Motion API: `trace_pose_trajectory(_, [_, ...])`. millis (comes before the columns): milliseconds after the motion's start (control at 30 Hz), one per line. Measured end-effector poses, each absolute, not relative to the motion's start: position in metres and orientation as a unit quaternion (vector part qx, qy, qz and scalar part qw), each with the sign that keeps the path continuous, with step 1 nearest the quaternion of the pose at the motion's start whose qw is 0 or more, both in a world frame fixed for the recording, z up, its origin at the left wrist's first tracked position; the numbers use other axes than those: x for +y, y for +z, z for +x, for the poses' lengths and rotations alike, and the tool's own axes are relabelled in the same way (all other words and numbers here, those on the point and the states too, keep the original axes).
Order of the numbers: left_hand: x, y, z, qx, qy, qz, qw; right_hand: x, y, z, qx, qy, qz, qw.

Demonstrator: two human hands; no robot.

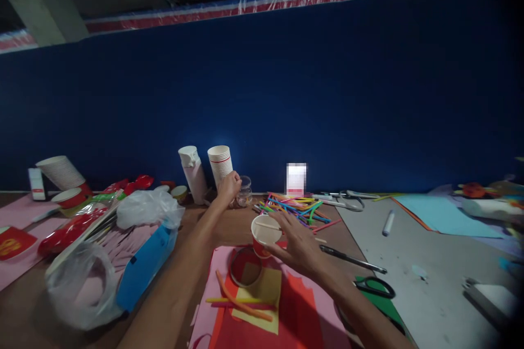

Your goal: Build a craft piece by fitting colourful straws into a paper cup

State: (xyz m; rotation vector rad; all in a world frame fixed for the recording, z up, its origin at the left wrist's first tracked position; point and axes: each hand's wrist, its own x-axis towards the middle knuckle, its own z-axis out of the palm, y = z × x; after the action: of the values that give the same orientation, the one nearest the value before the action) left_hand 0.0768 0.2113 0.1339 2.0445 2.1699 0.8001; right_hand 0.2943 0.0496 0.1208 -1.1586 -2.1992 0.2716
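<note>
Right hand (298,245) is spread wide, its fingers (282,223) reaching over the mouth of a red paper cup (265,235), though I can't tell if it's really gripping. That cup sits tilted on pink paper (216,267), with a thin pale strip across its white inside. Just past the cup, the left hand (229,186) is bunched up, fingers curled, but I can't tell if it's pinching anything. It's right beside a stack of white paper cups (220,166) and a small glass jar (244,192) with something orange-brown in the bottom. Further left of the cup there's a white bottle (192,174) and a plastic bag (149,208), while colored straws (295,210) lie in a pile behind it.
</note>
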Motion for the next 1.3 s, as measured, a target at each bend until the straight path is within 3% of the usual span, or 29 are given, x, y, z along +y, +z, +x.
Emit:
trace_pose_trajectory(333, [0.195,0.146,0.073,0.675,0.277,0.680,0.068,0.049,0.120,0.293,-0.836,0.096,-0.437,0.316])
trace_pose_trajectory(567, [0.120,0.144,0.069,0.630,0.347,0.689,0.089,0.046,0.115,0.286,-0.840,0.103,-0.430,0.314])
trace_pose_trajectory(700, [0.069,0.114,0.074,0.530,0.432,0.690,0.239,0.043,0.107,0.283,-0.849,0.101,-0.428,0.293])
trace_pose_trajectory(867, [0.034,0.083,0.079,0.431,0.448,0.687,0.376,0.031,0.100,0.278,-0.847,0.111,-0.423,0.301])
trace_pose_trajectory(1100, [0.000,0.090,0.087,0.441,0.418,0.642,0.468,0.005,0.108,0.273,-0.871,0.110,-0.388,0.279])
trace_pose_trajectory(1300, [0.005,0.066,0.076,0.440,0.475,0.629,0.431,-0.005,0.109,0.277,-0.891,0.100,-0.338,0.286])
